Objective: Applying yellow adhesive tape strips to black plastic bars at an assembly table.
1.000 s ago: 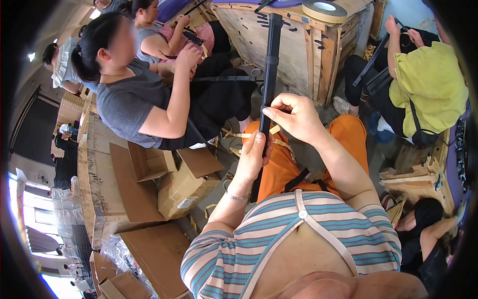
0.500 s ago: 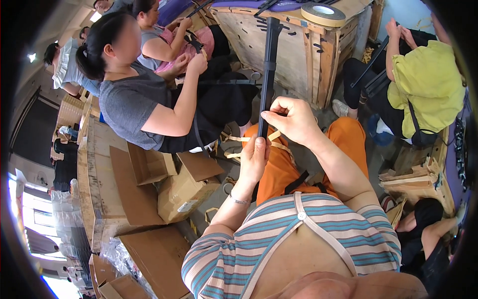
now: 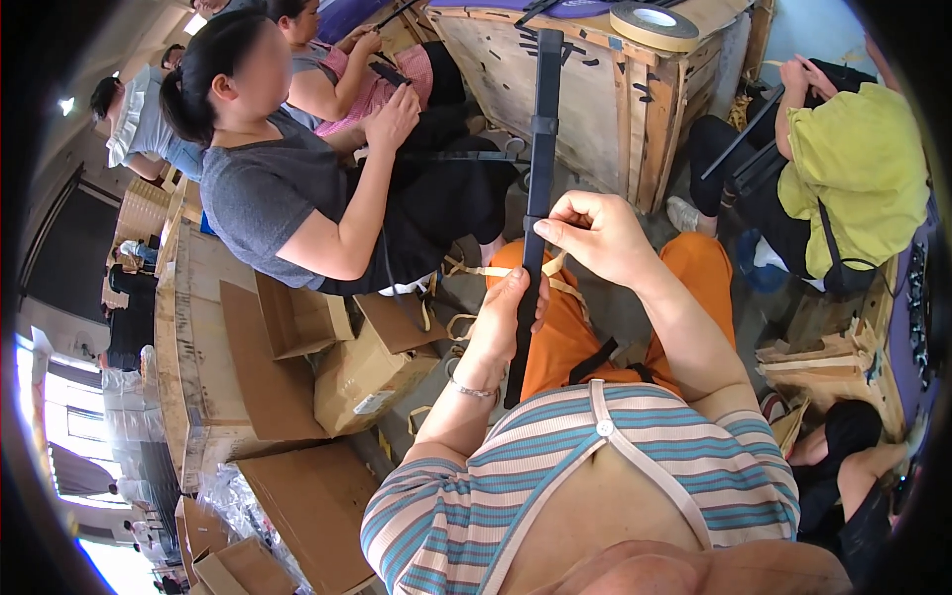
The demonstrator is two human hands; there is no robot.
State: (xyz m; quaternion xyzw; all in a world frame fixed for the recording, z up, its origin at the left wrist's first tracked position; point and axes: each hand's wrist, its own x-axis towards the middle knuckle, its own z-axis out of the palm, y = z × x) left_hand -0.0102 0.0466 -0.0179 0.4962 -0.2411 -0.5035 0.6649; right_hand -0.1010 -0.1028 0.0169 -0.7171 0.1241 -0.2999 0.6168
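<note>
A long black bar (image 3: 544, 84) with two raised collars stands nearly upright in front of me. My left hand (image 3: 509, 309) is wrapped round its lower part, and the bar's bottom end sticks out below the fist. Higher up, my right hand (image 3: 598, 236) is closed, thumb and fingers pinching the bar's edge at the lower collar. Just under the right hand, a short tan strip (image 3: 554, 265) shows beside the bar; whether the fingers touch it is hidden. More tan strips (image 3: 568, 288) lie across my orange trousers (image 3: 565, 347).
A wooden crate (image 3: 585, 109) with a tape roll (image 3: 654, 26) on top stands ahead. Cardboard boxes (image 3: 372, 377) are at my left. A person in grey (image 3: 288, 198) sits close on the left; another in yellow (image 3: 853, 178) sits on the right, holding black bars.
The bar has turned to show a flatter face, and its lower end now extends below my left hand. My right hand has moved slightly right, still at the lower collar.
</note>
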